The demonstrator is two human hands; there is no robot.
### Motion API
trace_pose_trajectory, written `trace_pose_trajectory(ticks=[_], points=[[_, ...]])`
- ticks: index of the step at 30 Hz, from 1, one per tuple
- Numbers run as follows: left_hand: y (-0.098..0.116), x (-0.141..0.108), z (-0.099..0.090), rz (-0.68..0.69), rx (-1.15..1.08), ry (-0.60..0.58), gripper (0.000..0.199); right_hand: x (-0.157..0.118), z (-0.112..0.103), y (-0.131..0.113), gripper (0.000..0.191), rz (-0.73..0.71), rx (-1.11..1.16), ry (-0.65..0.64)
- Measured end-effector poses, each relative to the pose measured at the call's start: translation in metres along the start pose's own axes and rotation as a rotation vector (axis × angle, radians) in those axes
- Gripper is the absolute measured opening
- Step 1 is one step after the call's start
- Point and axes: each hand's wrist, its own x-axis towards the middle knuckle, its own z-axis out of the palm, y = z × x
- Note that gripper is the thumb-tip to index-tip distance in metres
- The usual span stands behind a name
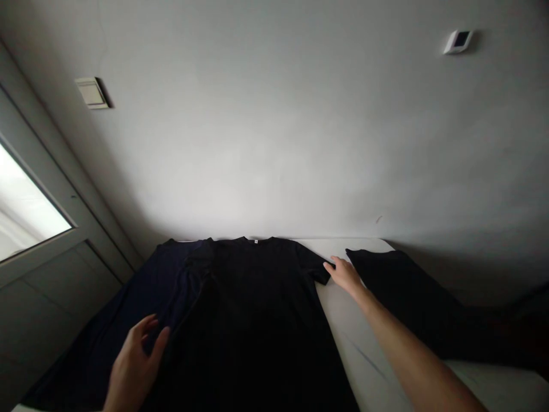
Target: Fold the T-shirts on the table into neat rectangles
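Observation:
A black T-shirt lies spread out, its neckline with a small white label at the wall side. At its right sleeve end is my right hand, finger and thumb closed on the hem. My left hand holds nothing; its fingers are curved and apart above the left side of the shirt. Under and beside that hand a dark navy garment lies partly covered by the black T-shirt.
Right of my right arm, another dark garment lies on the white tabletop. The table's far edge meets a plain wall with a light switch and a small white device. A glazed door stands at left.

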Motion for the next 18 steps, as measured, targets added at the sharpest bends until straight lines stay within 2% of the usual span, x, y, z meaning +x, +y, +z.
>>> trace_pose_trajectory(ticks=[2,4,6,7,9,11,14,16,18], points=[[0.03,0.046,0.03,0.147,-0.006,-0.142,0.057,0.02,0.011,-0.014,0.043,0.079,-0.089,-0.059],[0.054,0.087,0.062,0.222,0.068,-0.196,0.057,0.028,0.025,-0.023,0.04,0.115,-0.144,-0.094],[0.072,0.112,0.09,0.279,0.199,-0.268,0.06,0.031,0.037,-0.022,0.026,0.053,-0.144,-0.065],[0.079,0.118,0.103,0.339,0.252,-0.315,0.06,0.033,0.041,-0.017,0.021,0.01,-0.128,-0.036],[0.091,0.113,0.124,0.503,0.311,-0.434,0.057,0.04,0.04,-0.001,0.018,-0.019,-0.098,0.014],[0.102,0.095,0.139,0.626,0.324,-0.58,0.056,0.054,0.028,0.021,0.02,0.064,-0.108,0.059],[0.118,0.061,0.154,0.646,0.308,-0.765,0.062,0.078,-0.001,0.05,0.024,0.208,-0.138,0.116],[0.129,0.044,0.159,0.628,0.295,-0.806,0.062,0.088,-0.019,0.058,0.029,0.224,-0.138,0.146],[0.136,0.033,0.157,0.597,0.309,-0.794,0.06,0.087,-0.031,0.056,0.038,0.179,-0.139,0.198]])
